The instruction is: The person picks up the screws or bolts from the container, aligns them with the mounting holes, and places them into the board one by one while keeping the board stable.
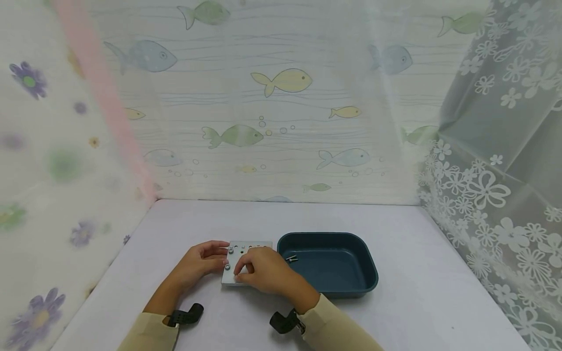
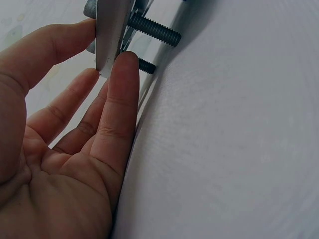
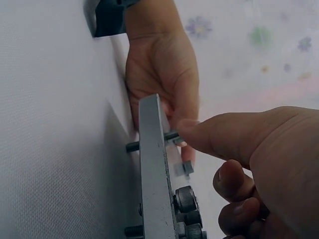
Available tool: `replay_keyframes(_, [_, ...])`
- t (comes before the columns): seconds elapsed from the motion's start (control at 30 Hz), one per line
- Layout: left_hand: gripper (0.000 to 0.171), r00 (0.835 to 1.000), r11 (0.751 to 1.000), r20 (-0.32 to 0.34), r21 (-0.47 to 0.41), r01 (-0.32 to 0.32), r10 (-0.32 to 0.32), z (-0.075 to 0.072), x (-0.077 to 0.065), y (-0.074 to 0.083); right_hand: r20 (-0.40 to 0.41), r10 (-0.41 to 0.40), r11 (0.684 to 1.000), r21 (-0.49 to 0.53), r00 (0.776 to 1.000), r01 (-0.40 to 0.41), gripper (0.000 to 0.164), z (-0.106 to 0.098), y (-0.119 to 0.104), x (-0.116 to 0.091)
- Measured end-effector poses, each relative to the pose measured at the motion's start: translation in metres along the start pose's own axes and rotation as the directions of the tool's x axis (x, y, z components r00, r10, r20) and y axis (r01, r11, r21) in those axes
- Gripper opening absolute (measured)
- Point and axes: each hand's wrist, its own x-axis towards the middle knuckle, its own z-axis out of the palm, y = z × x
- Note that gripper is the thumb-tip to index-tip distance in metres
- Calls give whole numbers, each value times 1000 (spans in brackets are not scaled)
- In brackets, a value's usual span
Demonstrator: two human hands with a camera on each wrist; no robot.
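A silver metal plate (image 1: pixel 229 277) with rows of holes lies in front of me, raised off the table by screws passing through it. At its left edge my left hand (image 1: pixel 197 263) grips it, thumb on the top face and a finger underneath. Threaded screw shanks (image 2: pixel 155 30) stick out below the plate in the left wrist view. Over the near left part of the plate, my right hand (image 1: pixel 268 270) pinches a screw (image 3: pixel 171 135) standing in a hole; its head is hidden by the fingers. Several knurled socket-head screws (image 3: pixel 186 199) sit in other holes.
A dark blue tray (image 1: pixel 372 275) stands just right of the plate, with a few small metal screws (image 1: pixel 291 259) at its left side. White cloth (image 1: pixel 417 282) covers the table. Patterned curtains (image 1: pixel 281 161) close off the back and sides.
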Motion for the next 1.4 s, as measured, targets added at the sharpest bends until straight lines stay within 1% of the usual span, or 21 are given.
replay_keyframes(0.17, [65, 1000, 1000, 2, 4, -7, 7, 0, 0, -1, 3, 17, 999, -31, 1000, -17, 4, -1, -2, -2])
replay_keyframes(0.33, [63, 1000, 1000, -19, 2, 18, -18, 1, 1, -1, -4, 8, 998, -69, 1000, -9, 4, 1, -3, -2])
replay_keyframes(0.5, [64, 1000, 1000, -14, 3, 13, -13, 0, 0, -1, -4, 6, 996, -85, 1000, -6, 5, 3, -1, 0])
replay_keyframes(0.7, [65, 1000, 1000, -14, 0, 5, -5, -1, -1, 0, -2, 10, 997, -74, 1000, -10, 4, 4, -1, 1])
replay_keyframes(0.83, [64, 1000, 1000, -9, -1, 5, -5, 0, 0, -1, 0, 9, 998, -56, 1000, -9, 4, 3, 0, 1])
replay_keyframes(0.93, [64, 1000, 1000, -8, 1, 5, -5, 1, 1, -2, 4, 8, 1000, -22, 1000, -8, 5, 2, 2, 1])
replay_keyframes(1.0, [64, 1000, 1000, -13, -5, 14, -14, 2, 1, -2, 8, 1, 1000, 20, 1000, -2, 7, 1, 5, 2])
replay_keyframes(1.1, [64, 1000, 1000, -1, -11, 11, -11, 2, 0, -1, 5, -14, 998, 67, 1000, 14, 8, -3, 8, 2])
replay_keyframes(1.23, [64, 1000, 1000, 0, -1, 12, -12, 2, 1, -1, -2, -26, 998, 64, 1000, 26, 10, -15, 11, 1])
replay_keyframes(1.4, [63, 999, 999, -25, 15, 30, -30, 2, 4, -2, 0, 16, 999, 52, 1000, -16, 10, -33, 18, -1])
